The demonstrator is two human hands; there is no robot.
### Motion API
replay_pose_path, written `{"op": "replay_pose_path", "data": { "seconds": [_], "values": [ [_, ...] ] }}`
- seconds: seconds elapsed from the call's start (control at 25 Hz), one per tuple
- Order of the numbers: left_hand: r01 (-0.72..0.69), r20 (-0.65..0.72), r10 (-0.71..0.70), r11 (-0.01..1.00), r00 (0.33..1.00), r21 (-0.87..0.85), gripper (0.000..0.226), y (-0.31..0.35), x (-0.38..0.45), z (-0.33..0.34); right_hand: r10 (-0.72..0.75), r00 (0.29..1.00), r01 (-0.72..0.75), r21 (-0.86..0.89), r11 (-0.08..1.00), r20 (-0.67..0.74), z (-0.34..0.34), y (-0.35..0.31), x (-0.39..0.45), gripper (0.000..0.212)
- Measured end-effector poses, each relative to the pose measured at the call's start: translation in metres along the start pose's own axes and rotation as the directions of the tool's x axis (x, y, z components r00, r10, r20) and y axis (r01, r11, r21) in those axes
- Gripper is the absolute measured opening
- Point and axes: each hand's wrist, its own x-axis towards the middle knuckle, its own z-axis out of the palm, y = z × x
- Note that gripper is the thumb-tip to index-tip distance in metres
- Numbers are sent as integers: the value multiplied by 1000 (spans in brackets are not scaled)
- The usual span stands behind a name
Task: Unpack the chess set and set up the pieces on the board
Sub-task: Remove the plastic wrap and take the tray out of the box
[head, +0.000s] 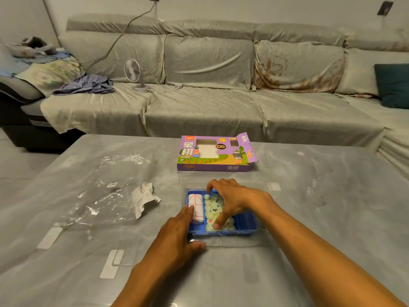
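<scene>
Covered sofa [210, 103] behind, perhaps glass, table [309, 196].

Two bare forearms reach into view from the bottom edge, each ending in a bare hand. No sleeve shows on either arm; both are uncovered from wrist to the point where the picture cuts them off, so any clothing begins higher up, out of sight. The left hand [177, 238] has no ring, watch, strap or glove on the parts that show. The right hand [230, 200] is likewise without ring, band or glove, and its wrist is plain. Fingernails look short and unpainted, though the dim, slightly soft picture makes that hard to confirm. No tattoos, plasters or other marks can be made out on either arm.
</scene>
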Motion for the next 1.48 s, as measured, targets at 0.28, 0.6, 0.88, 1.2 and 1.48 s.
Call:
{"op": "replay_pose_path", "data": {
  "seconds": [0.28,0.6,0.88,1.2,1.48],
  "values": [
    [-34,-117,13,983,993,-179,103,11,-2,0,-31,982,59,145,988,-187,3,8,-6,69],
    [104,-34,-156,789,987,-605,89,16,3,-11,-169,885,304,263,916,-435,-4,13,-32,39],
    [131,-58,-371,462,927,-877,22,10,9,-10,-62,791,180,134,974,-609,25,5,-49,33],
    [135,27,-486,189,874,-973,26,5,10,-15,-230,915,214,-86,973,-333,76,22,-125,23],
    [141,12,-585,176,811,-974,17,2,5,-27,32,927,-75,-100,992,-374,63,53,-140,27]
  ]
}}
